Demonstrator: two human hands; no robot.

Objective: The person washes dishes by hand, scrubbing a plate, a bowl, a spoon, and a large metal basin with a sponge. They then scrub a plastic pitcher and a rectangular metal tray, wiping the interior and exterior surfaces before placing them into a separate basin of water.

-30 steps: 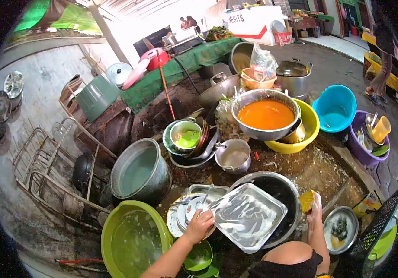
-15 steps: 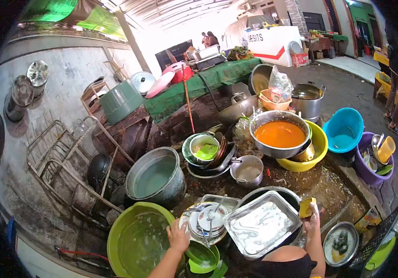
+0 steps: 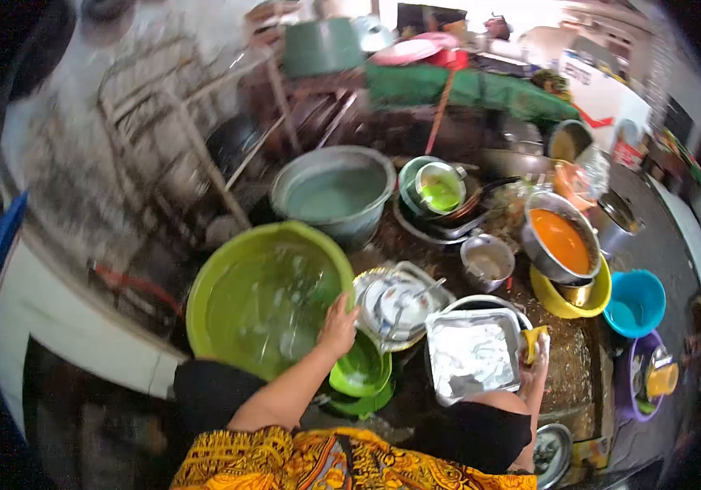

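My left hand (image 3: 337, 330) is at the right rim of a large lime-green basin (image 3: 203, 282) of cloudy water, its fingers curled over the edge. Just below that hand sits a smaller green bowl (image 3: 363, 367). My right hand (image 3: 536, 369), soapy white on the fingers, grips a yellow sponge (image 3: 533, 341) at the right side of a rectangular metal tray (image 3: 471, 353). White suds coat the tray, which rests on a large round metal pot (image 3: 493, 303). Between basin and tray lie stacked plates (image 3: 395, 304) with spoons on top.
Behind are a grey tub of water (image 3: 334, 196), stacked bowls and pans (image 3: 440, 192), and a small pot (image 3: 488, 260). To the right, a pot of orange liquid (image 3: 561, 241) sits over a yellow basin (image 3: 600, 294), beside blue (image 3: 635, 304) and purple tubs (image 3: 630, 384).
The view has swung left and down, bringing the patterned yellow clothing into sight. My left hand stays at the basin's rim, and my right hand still has the sponge beside the tray.
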